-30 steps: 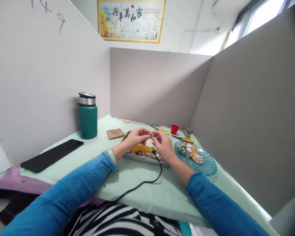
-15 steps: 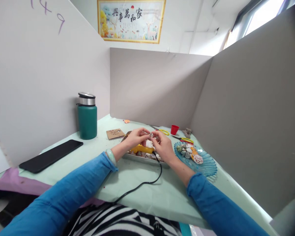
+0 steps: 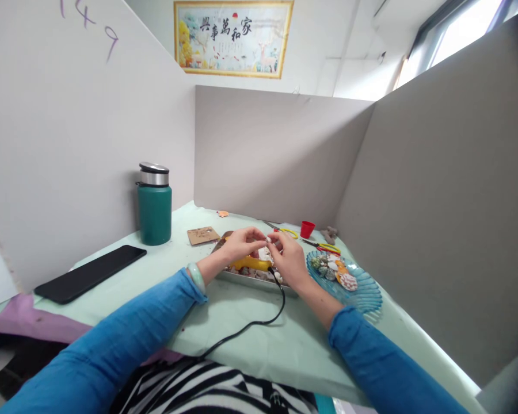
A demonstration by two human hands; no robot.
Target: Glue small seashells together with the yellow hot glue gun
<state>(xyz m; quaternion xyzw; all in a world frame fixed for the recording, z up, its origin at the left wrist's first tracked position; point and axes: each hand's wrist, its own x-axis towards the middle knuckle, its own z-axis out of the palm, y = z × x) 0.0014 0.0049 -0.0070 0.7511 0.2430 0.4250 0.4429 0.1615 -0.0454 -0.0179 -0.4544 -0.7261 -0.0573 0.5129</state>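
My left hand [image 3: 245,244] and my right hand [image 3: 286,256] meet above a metal tray [image 3: 237,280]. Both sets of fingertips pinch a small whitish shell [image 3: 268,239], mostly covered by the fingers. Many small shells [image 3: 262,275] lie in the tray below. Across them rests a yellow corded tool [image 3: 252,263] that looks like a glue gun; my hands hide part of it. Its black cord [image 3: 246,328] runs over the table toward my lap. To the right of my right hand is a blue glass plate [image 3: 366,290] bearing larger shells [image 3: 333,268].
Behind the plate lie yellow-handled scissors [image 3: 329,248], a second yellow-handled tool [image 3: 289,232] and a red cup [image 3: 307,229]. A brown card [image 3: 202,235], a green flask [image 3: 154,213] and a black phone [image 3: 90,273] are on the left. Grey panels [image 3: 280,149] enclose the table.
My fingertips have shifted slightly around the small shell, which shows a little less clearly. The whole view has moved slightly; the things on the table stay put.
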